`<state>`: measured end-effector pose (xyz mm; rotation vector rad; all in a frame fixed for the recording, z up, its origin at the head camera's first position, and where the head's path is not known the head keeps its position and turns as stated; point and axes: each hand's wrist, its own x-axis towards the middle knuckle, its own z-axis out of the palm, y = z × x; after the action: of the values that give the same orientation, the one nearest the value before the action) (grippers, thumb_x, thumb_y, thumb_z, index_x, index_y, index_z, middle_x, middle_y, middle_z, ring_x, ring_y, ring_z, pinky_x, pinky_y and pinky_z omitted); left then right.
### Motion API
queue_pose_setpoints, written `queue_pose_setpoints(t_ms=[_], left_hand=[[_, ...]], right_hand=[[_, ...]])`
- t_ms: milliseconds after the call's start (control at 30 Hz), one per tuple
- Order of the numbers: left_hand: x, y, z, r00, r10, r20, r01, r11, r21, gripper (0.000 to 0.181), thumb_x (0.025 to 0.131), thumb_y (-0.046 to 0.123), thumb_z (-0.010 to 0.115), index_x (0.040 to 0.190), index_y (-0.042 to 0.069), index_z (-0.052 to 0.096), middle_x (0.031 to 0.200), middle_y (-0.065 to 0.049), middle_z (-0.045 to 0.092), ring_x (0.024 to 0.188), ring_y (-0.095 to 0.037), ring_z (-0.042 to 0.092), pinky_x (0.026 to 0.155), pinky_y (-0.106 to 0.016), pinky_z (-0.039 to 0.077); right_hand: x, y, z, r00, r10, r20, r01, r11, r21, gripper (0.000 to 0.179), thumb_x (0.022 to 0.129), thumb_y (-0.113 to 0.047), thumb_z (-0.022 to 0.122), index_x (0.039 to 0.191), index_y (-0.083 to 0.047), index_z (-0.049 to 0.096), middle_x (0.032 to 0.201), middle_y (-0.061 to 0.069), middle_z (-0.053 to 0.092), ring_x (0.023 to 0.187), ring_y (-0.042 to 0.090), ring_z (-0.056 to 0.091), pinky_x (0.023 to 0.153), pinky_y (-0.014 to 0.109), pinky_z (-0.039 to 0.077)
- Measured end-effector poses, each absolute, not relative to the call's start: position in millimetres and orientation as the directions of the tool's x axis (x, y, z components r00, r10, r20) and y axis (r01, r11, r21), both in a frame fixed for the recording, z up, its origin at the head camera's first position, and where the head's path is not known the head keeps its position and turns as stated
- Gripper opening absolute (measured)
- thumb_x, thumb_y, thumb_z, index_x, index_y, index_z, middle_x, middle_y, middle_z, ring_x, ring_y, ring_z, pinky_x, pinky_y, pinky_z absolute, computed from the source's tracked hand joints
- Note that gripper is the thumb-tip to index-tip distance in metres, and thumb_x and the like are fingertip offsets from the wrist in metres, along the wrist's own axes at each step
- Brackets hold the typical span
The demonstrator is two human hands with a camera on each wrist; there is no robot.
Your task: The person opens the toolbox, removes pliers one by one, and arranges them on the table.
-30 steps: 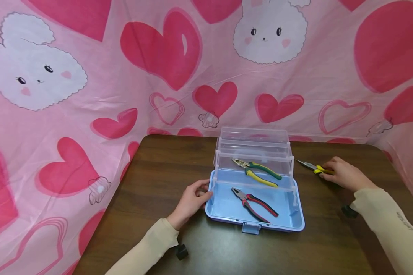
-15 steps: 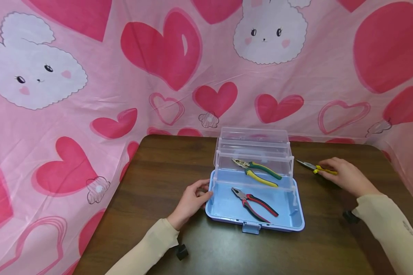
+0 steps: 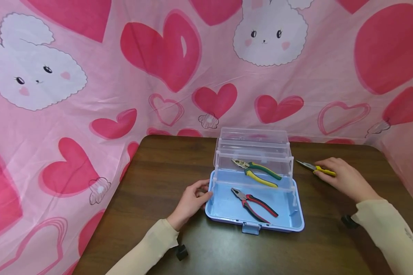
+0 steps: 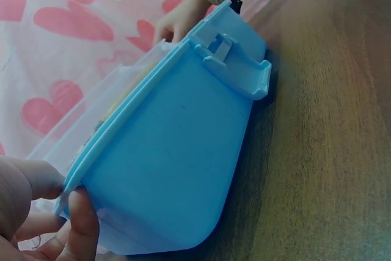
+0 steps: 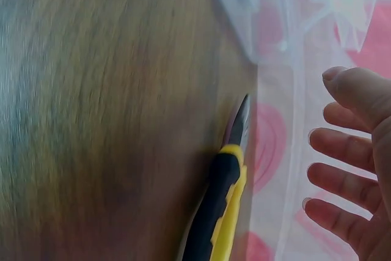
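In the head view my left hand (image 3: 189, 202) grips the left rim of a light-blue toolbox (image 3: 223, 218), whose clear lid and trays are swung back. The left wrist view shows the thumb and curled fingers about the rim. Inside the box lie combination pliers with red-and-black handles (image 3: 258, 206). On the clear tray rest pliers with green-and-yellow handles (image 3: 261, 177). To the right, needle-nose pliers with yellow-and-black handles (image 5: 223, 200) lie on the table. My right hand (image 3: 347, 179) hovers over their handles, fingers loosely spread and apart from them in the right wrist view (image 5: 360, 145).
A dark wooden table (image 3: 151, 179) bears the box. The box's front latch (image 3: 250, 228) hangs down at its near edge. Behind the table hangs a pink cloth (image 3: 179, 49) printed with hearts and rabbits.
My right hand's fingers have let go of the needle-nose pliers' handles, and more yellow shows now. Those pliers have barely shifted. The left hand and toolbox stay put.
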<state>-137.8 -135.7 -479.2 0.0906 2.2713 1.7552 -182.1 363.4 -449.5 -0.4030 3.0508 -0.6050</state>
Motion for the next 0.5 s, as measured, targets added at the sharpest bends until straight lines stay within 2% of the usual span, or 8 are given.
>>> queue_pose_setpoints(t_ms=[167,500], left_hand=[[-138.1,-136.8,-481.1,-0.959,0.221,-0.175,-0.111,0.274,0.955,0.048,0.098,0.013,0.072,0.144,0.005,0.06,0.113,-0.014,0.064,0.071,-0.017,0.062,0.063,-0.027,0.057],[-138.0,-135.5,-481.3,-0.962,0.215,-0.171,-0.11,0.269,0.957,0.047,0.099,0.015,0.072,0.144,0.007,0.061,0.113,-0.013,0.064,0.072,-0.018,0.063,0.064,-0.028,0.058]], right_hand=[[-174.3,352.5,-445.4,-0.956,-0.263,0.127,-0.292,0.881,-0.373,0.045,0.092,-0.025,0.08,0.13,-0.004,0.067,0.125,0.021,0.064,0.117,0.042,0.056,0.098,0.074,0.043],[-162.6,330.0,-430.2,-0.892,-0.345,0.292,-0.427,0.854,-0.297,0.044,0.085,-0.021,0.086,0.124,-0.007,0.071,0.117,0.013,0.067,0.111,0.032,0.058,0.092,0.067,0.05]])
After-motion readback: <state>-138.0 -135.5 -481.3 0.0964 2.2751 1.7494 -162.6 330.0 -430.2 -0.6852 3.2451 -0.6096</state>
